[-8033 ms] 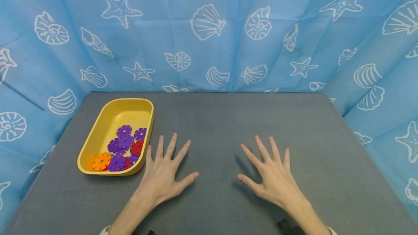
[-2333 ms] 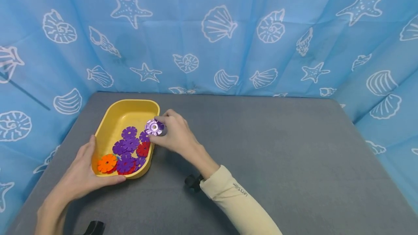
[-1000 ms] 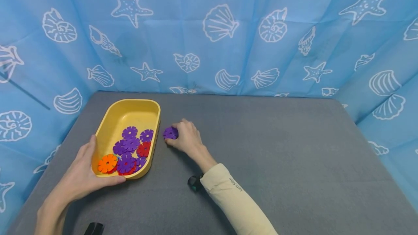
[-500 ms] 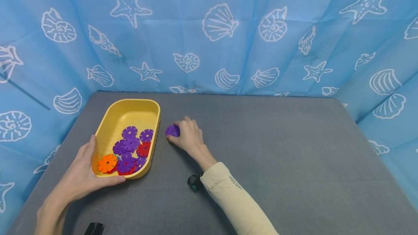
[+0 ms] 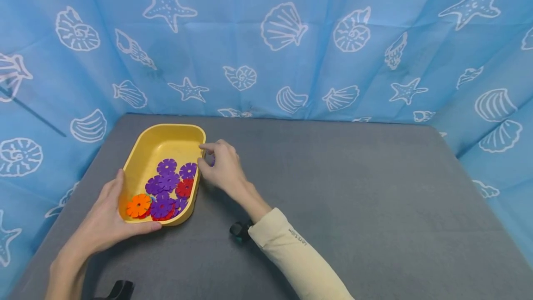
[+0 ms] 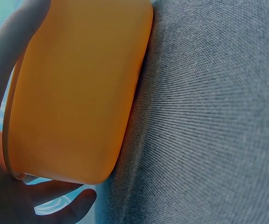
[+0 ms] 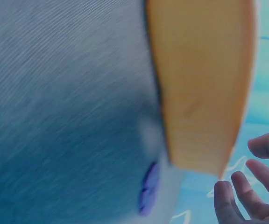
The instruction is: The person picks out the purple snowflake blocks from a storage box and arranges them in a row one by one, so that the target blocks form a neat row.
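At the left of the table stands a yellow plastic basket point(image 5: 168, 137) with several notched snowflake discs inside: purple point(image 5: 167, 166), red point(image 5: 184, 188) and orange point(image 5: 139, 205). My left hand point(image 5: 100, 223) holds its near left corner, thumb along the front rim and fingers against the left side. Over the right rim reaches my right hand point(image 5: 225, 168), thumb and index finger apart and nothing between them. One purple snowflake disc point(image 7: 149, 189) lies on the table just right of the basket; in the head view the right hand mostly hides it.
Grey cloth covers the table point(image 5: 354, 198). Behind and at both sides hangs a blue curtain point(image 5: 250, 36) with white shells and starfish. Black wrist camera mounts point(image 5: 240, 230) sit under the forearms.
My right hand carried a purple snowflake disc out of the basket, let it go on the table and moved back left to the rim. The left hand has kept hold of the basket.
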Demonstrator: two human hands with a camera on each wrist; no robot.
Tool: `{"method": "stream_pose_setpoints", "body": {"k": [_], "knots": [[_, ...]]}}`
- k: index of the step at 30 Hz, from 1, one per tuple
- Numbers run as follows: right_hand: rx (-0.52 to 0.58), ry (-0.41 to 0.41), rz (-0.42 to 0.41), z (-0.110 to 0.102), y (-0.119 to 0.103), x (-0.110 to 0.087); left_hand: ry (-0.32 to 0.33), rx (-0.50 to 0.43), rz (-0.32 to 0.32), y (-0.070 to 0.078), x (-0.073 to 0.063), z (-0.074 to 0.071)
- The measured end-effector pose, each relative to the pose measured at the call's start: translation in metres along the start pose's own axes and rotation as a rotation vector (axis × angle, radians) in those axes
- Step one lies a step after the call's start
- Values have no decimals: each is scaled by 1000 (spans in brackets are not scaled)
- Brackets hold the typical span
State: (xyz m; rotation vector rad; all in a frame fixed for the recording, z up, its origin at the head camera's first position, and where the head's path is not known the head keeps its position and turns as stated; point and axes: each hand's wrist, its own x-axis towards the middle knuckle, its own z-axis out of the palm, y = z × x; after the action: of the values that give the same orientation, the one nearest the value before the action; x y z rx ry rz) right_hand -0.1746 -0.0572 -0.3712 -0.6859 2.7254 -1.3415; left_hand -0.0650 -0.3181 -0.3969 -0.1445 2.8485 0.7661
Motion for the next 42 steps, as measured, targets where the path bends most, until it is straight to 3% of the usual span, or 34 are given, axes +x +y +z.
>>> {"method": "stream_pose_setpoints", "body": {"k": [5,12,18,24,31,42], "knots": [[21,-77,-99,3,-17,-1,8,-9,15,-1,0,1],[-70,-272,-197,22,-36,-7,24,-32,52,-2,-1,2],[-142,-371,-266,41,-46,-11,21,-28,56,-2,-2,2],[-259,-399,-251,56,-52,-17,38,-36,68,-2,-2,3],[-451,-364,-271,65,-54,-19,29,-36,56,-3,-1,3],[-516,-401,-197,70,-61,-13,40,-32,52,-3,-1,3]]}}
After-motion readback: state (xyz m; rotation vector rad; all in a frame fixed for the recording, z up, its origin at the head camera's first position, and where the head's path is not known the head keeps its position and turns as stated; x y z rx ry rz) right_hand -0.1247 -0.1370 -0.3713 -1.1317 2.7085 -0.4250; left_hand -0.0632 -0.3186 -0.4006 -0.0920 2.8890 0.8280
